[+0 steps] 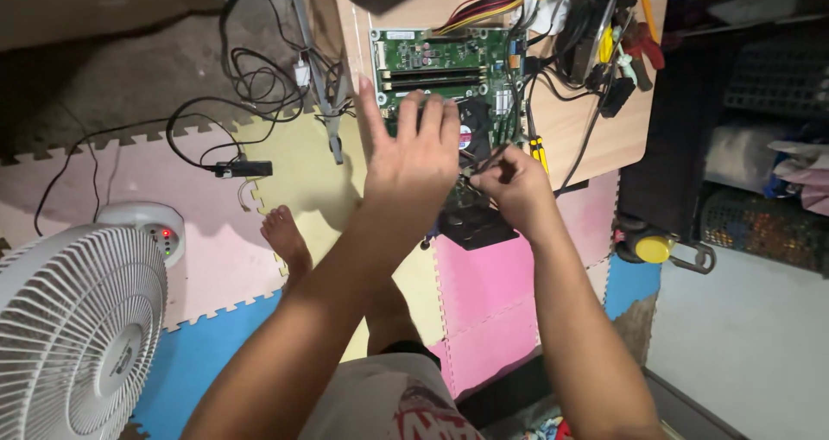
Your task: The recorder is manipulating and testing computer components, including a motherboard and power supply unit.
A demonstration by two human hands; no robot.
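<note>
Floor: interlocking foam mats (484, 293) in pink, pale yellow and blue, laid over a dark bare floor at upper left.

Far left: white fan (73, 328), round grille, with a white base showing a red light. Beside it, black cables (233, 77) looped over the mat, running to a small black box.

Centre: low wooden table (596, 129), light brown. On it lies a green circuit board (432, 60) with black slots and a dark cooler with a red-and-blue round sticker. A bare foot rests on the yellow mat below.

Left hand (413, 151): open, fingers spread, above the near edge of the board.

Right hand (515, 185): fingers pinched on a thin dark tool (485, 160), just beside the cooler.

Right: bundled yellow, red and black wires; hand tools at the table's corner; dark mesh baskets (760, 224), contents unclear.
</note>
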